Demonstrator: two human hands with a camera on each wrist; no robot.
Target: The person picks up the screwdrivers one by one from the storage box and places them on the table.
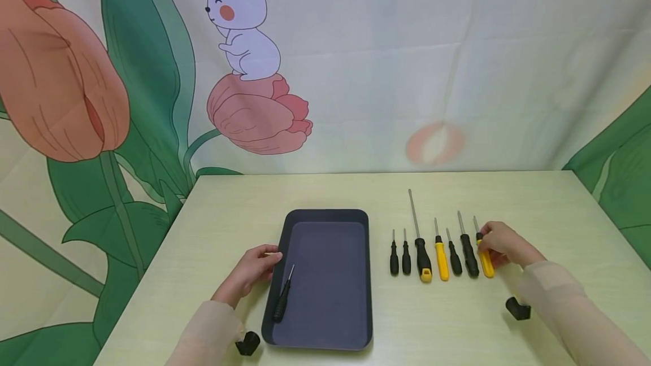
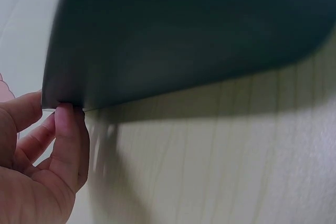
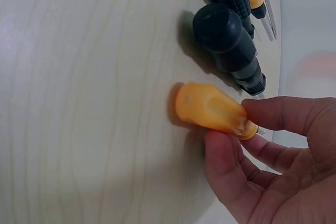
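My left hand (image 1: 256, 267) pinches the left rim of a dark rectangular tray (image 1: 325, 342). In the left wrist view, the fingertips (image 2: 64, 121) meet the tray's edge (image 2: 157, 77). Inside the tray, along its left wall, a small black screwdriver (image 1: 282, 302) lies with its tip pointing away. On the right, my right hand (image 1: 511, 244) pinches the handle of a yellow screwdriver (image 1: 486, 261), the rightmost in a row. In the right wrist view that yellow handle (image 3: 210, 108) is between thumb and fingers, close over the table. A black screwdriver (image 1: 469, 256) lies just left of it.
The row continues leftward with a small black screwdriver (image 1: 455, 258), a yellow one (image 1: 441, 258), a long black-and-yellow one (image 1: 422, 258) and two small black ones, including the leftmost screwdriver (image 1: 394, 258). A printed curtain (image 1: 356, 72) hangs behind the light wooden table (image 1: 432, 321).
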